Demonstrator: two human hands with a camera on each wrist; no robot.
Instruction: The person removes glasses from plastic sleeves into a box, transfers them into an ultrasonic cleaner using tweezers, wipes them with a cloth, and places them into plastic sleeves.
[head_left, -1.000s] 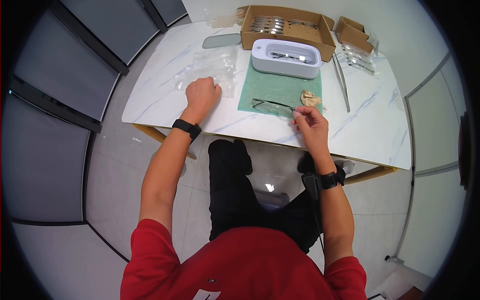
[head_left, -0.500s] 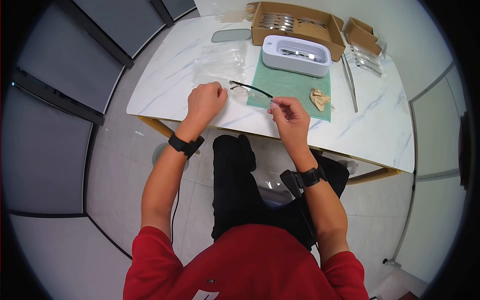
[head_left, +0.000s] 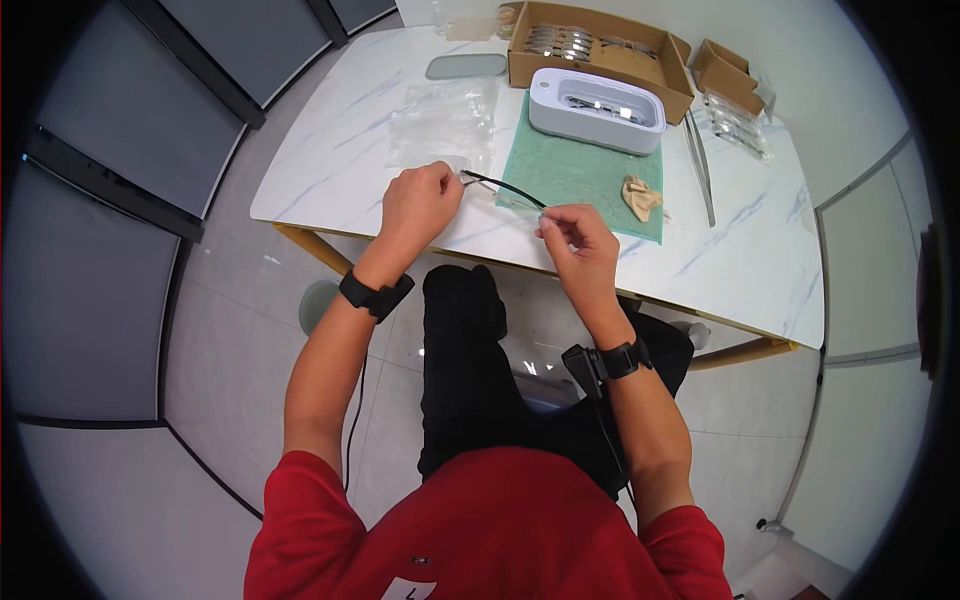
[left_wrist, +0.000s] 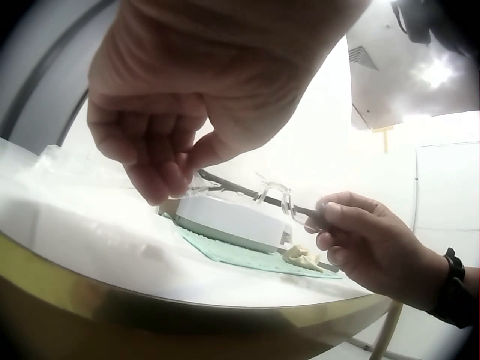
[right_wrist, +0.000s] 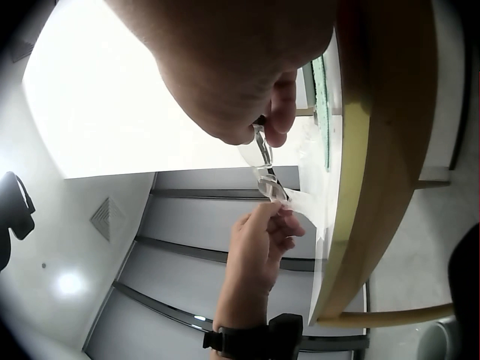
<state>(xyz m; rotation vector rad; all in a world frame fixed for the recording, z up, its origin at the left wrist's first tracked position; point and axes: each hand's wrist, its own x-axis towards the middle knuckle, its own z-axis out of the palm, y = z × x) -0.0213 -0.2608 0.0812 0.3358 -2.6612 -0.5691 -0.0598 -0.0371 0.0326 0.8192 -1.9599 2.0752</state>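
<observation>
A pair of eyeglasses (head_left: pixel 508 188) with clear lenses and dark temples spans the gap between my two hands, above the front of the table. My right hand (head_left: pixel 585 245) pinches one end between thumb and fingers. At the other end, my left hand (head_left: pixel 420 205) grips with thumb and fingertips, its other fingers curled. The left wrist view has the eyeglasses (left_wrist: pixel 251 190) side-on, a dark temple running across. Behind them, a white ultrasonic cleaner (head_left: pixel 590 134) with another pair of glasses in its tank stands on a green cloth (head_left: pixel 560 190).
Clear plastic bags (head_left: pixel 445 120) lie beyond my left hand, with a grey lid (head_left: pixel 466 66) behind. A crumpled beige cloth (head_left: pixel 640 197) and metal tweezers (head_left: pixel 700 165) lie rightward. An open cardboard box (head_left: pixel 600 75) holds several glasses; bagged ones (head_left: pixel 735 125) lie by a smaller box (head_left: pixel 727 75).
My right hand has carried the eyeglasses leftward from over the green cloth. My left hand, earlier apart from them, now holds their left end.
</observation>
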